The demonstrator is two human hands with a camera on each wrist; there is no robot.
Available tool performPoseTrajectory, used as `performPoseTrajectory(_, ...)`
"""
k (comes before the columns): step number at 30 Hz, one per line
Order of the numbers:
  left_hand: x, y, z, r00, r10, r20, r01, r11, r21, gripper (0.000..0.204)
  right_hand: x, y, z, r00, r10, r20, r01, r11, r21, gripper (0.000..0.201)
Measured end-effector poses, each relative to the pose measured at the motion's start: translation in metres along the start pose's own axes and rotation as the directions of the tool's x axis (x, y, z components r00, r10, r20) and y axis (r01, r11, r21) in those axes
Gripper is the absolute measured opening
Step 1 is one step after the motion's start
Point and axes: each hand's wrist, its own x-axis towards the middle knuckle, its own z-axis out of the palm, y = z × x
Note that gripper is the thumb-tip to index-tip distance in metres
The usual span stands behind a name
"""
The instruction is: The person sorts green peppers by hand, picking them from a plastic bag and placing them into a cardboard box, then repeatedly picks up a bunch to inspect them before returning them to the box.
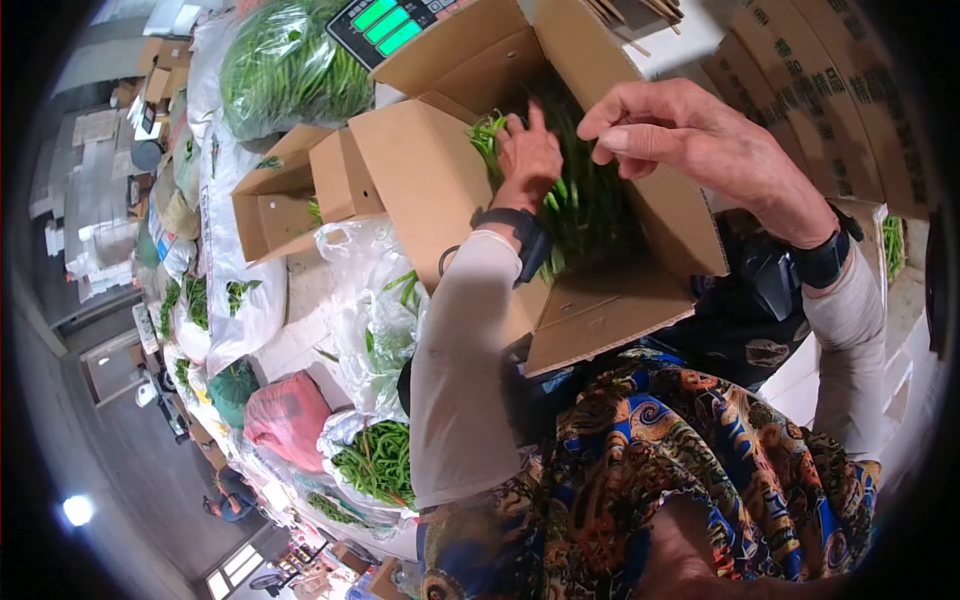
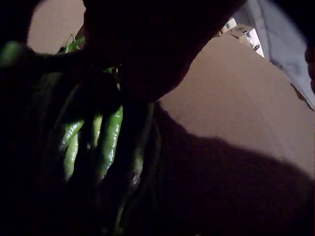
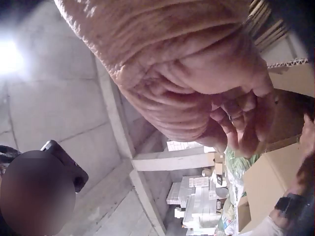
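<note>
An open cardboard box (image 1: 420,165) holds long green peppers (image 1: 585,205). My left hand (image 1: 528,160) is down inside it, palm toward the peppers, with the fingers loosely spread; the left wrist view shows green peppers (image 2: 112,140) below the dark, shadowed hand (image 2: 152,44). Raised over the box's right side, my right hand (image 1: 690,140) has its fingers loosely bent and nothing between them. The right wrist view shows that hand (image 3: 192,78) in the air, away from the box flap (image 3: 273,177).
Behind the box stand a scale with a lit green display (image 1: 385,25) and a clear bag of green peppers (image 1: 290,75). A smaller open carton (image 1: 270,215), plastic bags (image 1: 370,290) and a pink sack (image 1: 290,420) lie left. Stacked cardboard (image 1: 820,100) is at right.
</note>
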Motion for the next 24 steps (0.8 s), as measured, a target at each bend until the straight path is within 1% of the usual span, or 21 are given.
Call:
performPoseTrajectory(1,-0.001,-0.002,0.001,0.997,0.071,-0.002,-0.070,0.987,0.148,0.062,0.000,-0.001,-0.001,1.000,0.013,-0.007,-0.013,1.000,-0.002,0.023)
performPoseTrajectory(2,-0.002,-0.008,-0.001,0.998,0.035,0.060,-0.040,0.996,0.078,0.062,0.000,-0.001,-0.001,1.000,0.027,-0.008,-0.027,1.000,-0.005,0.025)
performPoseTrajectory(3,0.003,-0.013,-0.004,0.997,0.038,0.069,-0.038,0.999,-0.004,0.061,0.000,-0.001,-0.001,1.000,0.018,0.011,-0.018,1.000,-0.008,0.025)
performPoseTrajectory(5,0.007,-0.013,-0.035,0.998,0.050,0.040,-0.041,0.981,-0.192,0.062,0.003,0.001,-0.001,0.998,0.056,0.020,-0.055,0.998,-0.039,0.028)
performPoseTrajectory(6,0.001,-0.012,-0.064,0.992,0.122,-0.025,-0.124,0.972,-0.201,0.062,0.003,0.005,-0.001,0.999,0.040,0.031,-0.038,0.998,-0.053,0.032)
performPoseTrajectory(7,-0.008,-0.015,-0.097,0.986,0.163,-0.034,-0.165,0.932,-0.324,0.056,0.003,0.006,0.002,0.997,0.036,0.061,-0.032,0.998,-0.057,0.032)
performPoseTrajectory(8,-0.027,-0.017,-0.138,0.980,0.198,-0.024,-0.188,0.872,-0.452,0.050,0.001,0.003,0.005,0.997,0.070,0.036,-0.066,0.994,-0.089,0.032)
performPoseTrajectory(9,-0.047,-0.027,-0.170,0.992,0.111,0.063,-0.044,0.761,-0.648,0.046,0.000,-0.001,0.009,0.995,0.101,0.009,-0.099,0.988,-0.120,0.032)
performPoseTrajectory(10,-0.061,-0.045,-0.199,0.992,0.066,0.109,0.012,0.800,-0.600,0.041,-0.002,-0.007,0.014,0.995,0.095,0.002,-0.094,0.989,-0.115,0.031)
performPoseTrajectory(12,-0.105,-0.093,-0.223,0.997,-0.047,-0.067,-0.015,0.696,-0.717,0.035,0.007,0.001,0.015,0.994,0.106,0.036,-0.102,0.990,-0.095,0.030)
performPoseTrajectory(13,-0.126,-0.122,-0.227,0.989,-0.135,-0.066,0.058,0.748,-0.661,0.032,0.011,0.004,0.017,0.991,0.127,0.039,-0.124,0.990,-0.071,0.028)
performPoseTrajectory(14,-0.148,-0.155,-0.222,0.973,-0.222,-0.069,0.137,0.786,-0.603,0.031,0.013,0.002,0.023,0.993,0.116,0.038,-0.112,0.990,-0.085,0.029)
performPoseTrajectory(16,-0.198,-0.217,-0.184,0.969,-0.212,-0.129,0.165,0.939,-0.303,0.024,0.019,0.006,0.036,0.991,0.111,0.069,-0.105,0.991,-0.086,0.029)
performPoseTrajectory(17,-0.217,-0.247,-0.147,0.970,-0.163,-0.182,0.093,0.936,-0.340,0.024,0.022,0.006,0.044,0.991,0.110,0.079,-0.104,0.992,-0.071,0.029)
performPoseTrajectory(18,-0.237,-0.240,-0.117,0.949,-0.175,-0.262,0.112,0.964,-0.240,0.024,0.024,0.003,0.050,0.987,0.117,0.107,-0.106,0.989,-0.104,0.029)
performPoseTrajectory(19,-0.249,-0.320,-0.030,0.856,0.265,-0.444,-0.230,0.964,0.133,0.023,0.027,0.001,0.060,0.985,0.121,0.123,-0.106,0.987,-0.119,0.029)
performPoseTrajectory(20,-0.267,-0.266,-0.013,0.932,-0.207,-0.299,0.156,0.970,-0.185,0.027,0.030,0.001,0.070,0.977,0.126,0.174,-0.101,0.984,-0.147,0.029)
performPoseTrajectory(21,-0.298,-0.219,-0.014,0.967,-0.113,-0.228,-0.083,0.705,-0.704,0.035,0.033,-0.002,0.077,0.967,0.132,0.218,-0.094,0.980,-0.175,0.030)
performPoseTrajectory(22,-0.317,-0.188,-0.009,0.973,0.014,-0.229,-0.228,0.146,-0.963,0.048,0.037,-0.008,0.088,0.960,0.162,0.228,-0.118,0.974,-0.196,0.031)
performPoseTrajectory(23,-0.313,-0.186,0.025,0.995,-0.025,-0.101,-0.077,0.485,-0.871,0.039,0.042,-0.015,0.098,0.956,0.176,0.237,-0.125,0.969,-0.215,0.031)
performPoseTrajectory(24,-0.308,-0.178,0.035,0.994,-0.108,0.013,0.090,0.751,-0.654,0.032,0.051,-0.021,0.108,0.950,0.143,0.278,-0.059,0.955,-0.292,0.032)
